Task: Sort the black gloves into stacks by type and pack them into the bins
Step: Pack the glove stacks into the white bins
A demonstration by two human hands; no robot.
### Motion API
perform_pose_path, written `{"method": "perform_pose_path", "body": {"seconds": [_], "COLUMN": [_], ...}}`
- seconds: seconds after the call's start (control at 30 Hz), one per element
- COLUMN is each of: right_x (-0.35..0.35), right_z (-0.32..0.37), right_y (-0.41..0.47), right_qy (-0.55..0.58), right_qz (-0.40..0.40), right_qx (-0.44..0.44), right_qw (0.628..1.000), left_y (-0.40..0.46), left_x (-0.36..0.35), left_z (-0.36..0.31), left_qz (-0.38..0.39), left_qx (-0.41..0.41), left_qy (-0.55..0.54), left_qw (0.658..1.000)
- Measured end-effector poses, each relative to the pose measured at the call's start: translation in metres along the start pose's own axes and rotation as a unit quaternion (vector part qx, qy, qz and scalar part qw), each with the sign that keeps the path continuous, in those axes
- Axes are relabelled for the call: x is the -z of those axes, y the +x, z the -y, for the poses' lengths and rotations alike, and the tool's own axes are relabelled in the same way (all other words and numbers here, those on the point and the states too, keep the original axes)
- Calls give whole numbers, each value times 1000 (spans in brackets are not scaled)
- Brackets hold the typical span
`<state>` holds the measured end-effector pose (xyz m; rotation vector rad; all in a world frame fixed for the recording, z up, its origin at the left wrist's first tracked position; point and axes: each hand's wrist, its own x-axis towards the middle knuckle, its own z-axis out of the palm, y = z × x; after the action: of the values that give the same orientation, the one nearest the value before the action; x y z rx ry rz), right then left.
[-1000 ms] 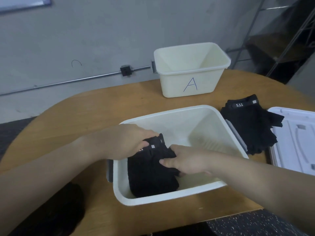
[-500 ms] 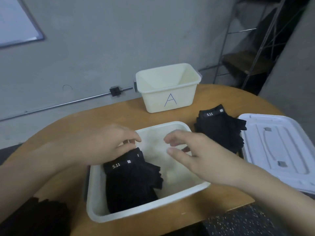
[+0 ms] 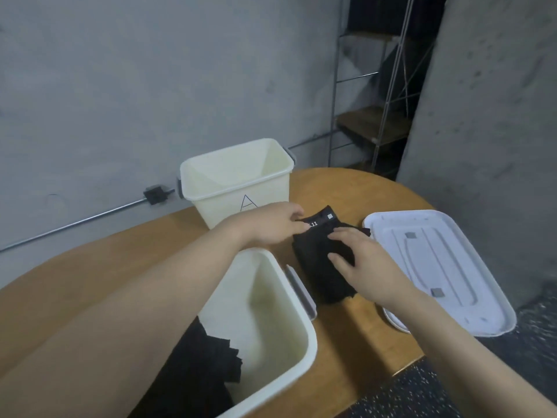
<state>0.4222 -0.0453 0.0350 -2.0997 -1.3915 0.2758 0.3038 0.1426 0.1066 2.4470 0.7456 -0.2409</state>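
A stack of black gloves [image 3: 319,267] with a "5.11" cuff label lies on the wooden table [image 3: 355,333], between the near cream bin [image 3: 301,345] and a white lid. My left hand [image 3: 271,226] pinches the stack's cuff at its far end. My right hand [image 3: 358,260] lies flat on top of the stack, fingers spread. Another stack of black gloves [image 3: 208,372] sits inside the near bin, partly hidden by my left forearm. A second cream bin [image 3: 235,182] marked "A" stands empty at the back.
A white bin lid [image 3: 446,267] lies upside down at the right, overhanging the table's edge. A grey wall runs behind the table, and a metal shelf [image 3: 370,122] stands at the back right. The table's front edge curves close to the near bin.
Both hands left the gloves in the near bin and moved right to the stack on the table. My view swung right and downward, so the near bin now sits lower left.
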Motion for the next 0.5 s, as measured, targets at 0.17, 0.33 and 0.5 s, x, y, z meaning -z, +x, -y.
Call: {"method": "perform_pose_path", "body": {"seconds": [0.17,0.33,0.5], "right_x": [-18,-44,-61], "right_z": [-5,-7,-6], "right_y": [3,4,4], "right_qy": [-71,-105,-118], "right_qz": [-19,-44,-72], "right_qx": [-26,-48,-70], "right_qw": [997,992,988], "left_y": [28,44,50], "left_x": [-12,-22,-30], "left_z": [10,20,20], "left_qz": [3,-37,-18], "left_qx": [12,14,29], "left_qy": [-65,-165,-190], "left_qw": [998,985,981]}}
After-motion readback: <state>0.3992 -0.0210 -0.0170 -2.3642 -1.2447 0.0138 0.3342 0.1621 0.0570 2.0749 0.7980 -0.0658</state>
